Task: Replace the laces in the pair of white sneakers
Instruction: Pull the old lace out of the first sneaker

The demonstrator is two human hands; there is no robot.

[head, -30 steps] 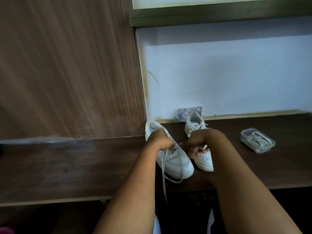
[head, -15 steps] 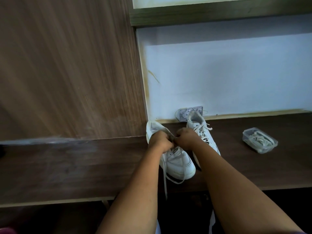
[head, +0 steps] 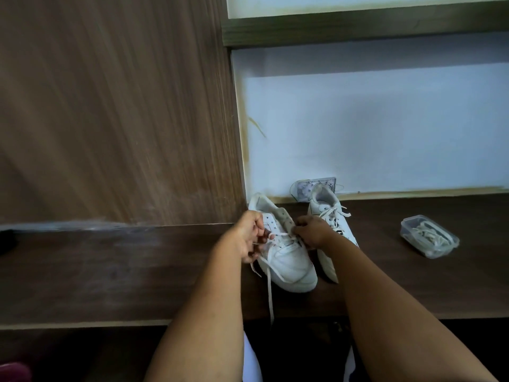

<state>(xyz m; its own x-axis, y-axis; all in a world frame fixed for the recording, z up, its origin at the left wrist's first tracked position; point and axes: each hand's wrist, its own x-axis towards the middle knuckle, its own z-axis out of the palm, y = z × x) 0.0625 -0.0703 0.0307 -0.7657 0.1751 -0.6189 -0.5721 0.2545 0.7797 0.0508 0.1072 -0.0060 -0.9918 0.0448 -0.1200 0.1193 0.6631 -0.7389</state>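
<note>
Left hand [head: 249, 238] fingers [head: 260, 230] curled tight, pinching the lace [head: 279, 234] at the left side of the near sneaker [head: 286, 257]; right hand [head: 311, 232] fingers also closed on the same lace at the right side, so the lace runs taut across the eyelets between both hands. One loose lace end hangs from the left hand down over the desk [head: 110, 271] front edge. Near sneaker sits on the desk, toe toward the person, heel by the wood panel [head: 115, 106]. Second sneaker [head: 330, 216] just beside it on the right, still laced, partly hidden by the right forearm, heel near a small patterned item [head: 303, 188] against the white wall [head: 371, 128]; cannot tell what that item is. Clear plastic box [head: 429, 235] well apart to the right on the desk, no lid on it, holds a coiled bundle of laces [head: 428, 234]. Versus half a second ago: hands were bunched together over the tongue, touching; now they are apart with lace stretched between. A second ago the right hand was at the second sneaker's toe. Both sneakers and the box unmoved.
</note>
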